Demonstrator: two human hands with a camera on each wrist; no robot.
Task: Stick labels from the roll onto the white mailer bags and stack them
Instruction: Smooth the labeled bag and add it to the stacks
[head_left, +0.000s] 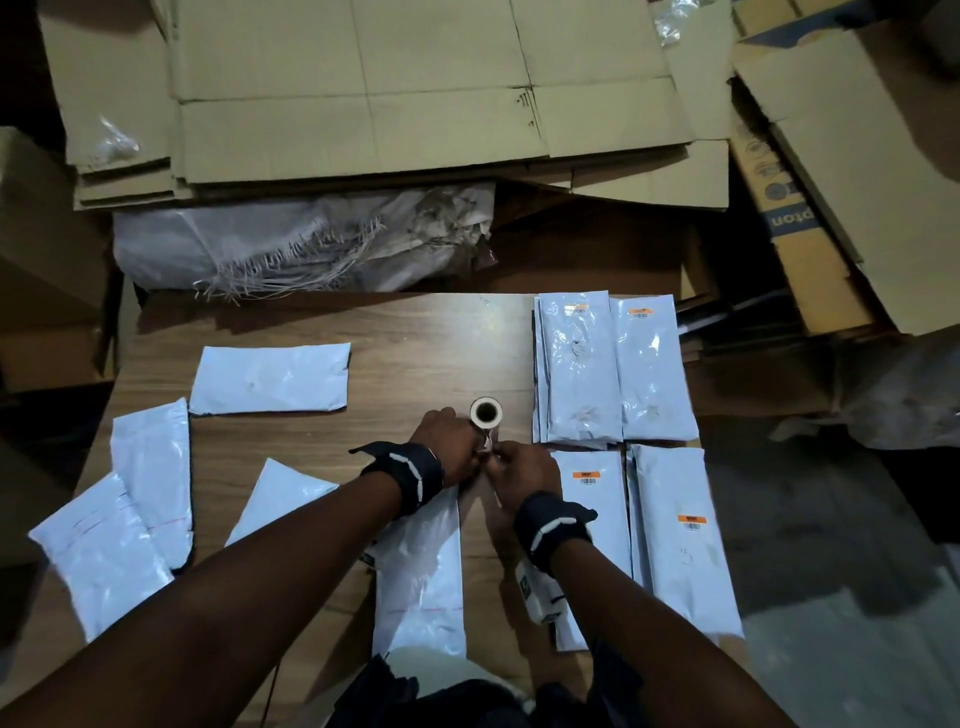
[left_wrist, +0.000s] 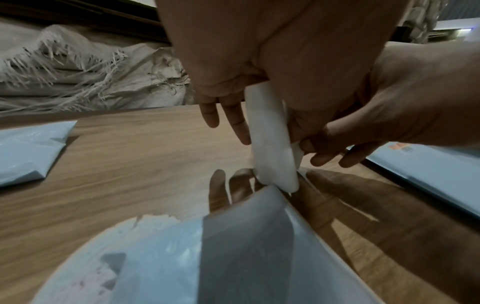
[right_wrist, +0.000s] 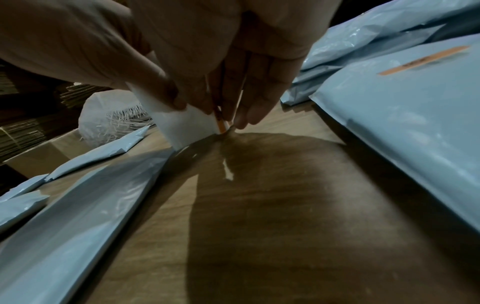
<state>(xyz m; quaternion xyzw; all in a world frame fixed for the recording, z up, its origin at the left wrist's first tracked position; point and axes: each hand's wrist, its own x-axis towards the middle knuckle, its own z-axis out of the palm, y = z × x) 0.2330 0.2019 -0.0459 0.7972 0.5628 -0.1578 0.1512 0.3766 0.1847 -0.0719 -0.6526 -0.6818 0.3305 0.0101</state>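
Note:
The white label roll (head_left: 487, 413) stands on end at the middle of the wooden table (head_left: 410, 332). My left hand (head_left: 451, 441) grips the roll (left_wrist: 270, 131), its thumb and fingers round the side. My right hand (head_left: 519, 467) pinches an orange label (right_wrist: 221, 125) at the edge of the white backing strip (right_wrist: 187, 123). An unlabelled white mailer bag (head_left: 421, 577) lies right below both hands. Several unlabelled bags (head_left: 270, 378) lie loose on the left. Stacks of labelled bags (head_left: 587, 364) with orange labels (head_left: 586, 474) fill the right side.
Flattened cardboard boxes (head_left: 415, 88) and a frayed woven sack (head_left: 311, 239) lie beyond the table's far edge. More cartons (head_left: 831, 197) stand at the right. Bare wood shows between the loose bags and the stacks.

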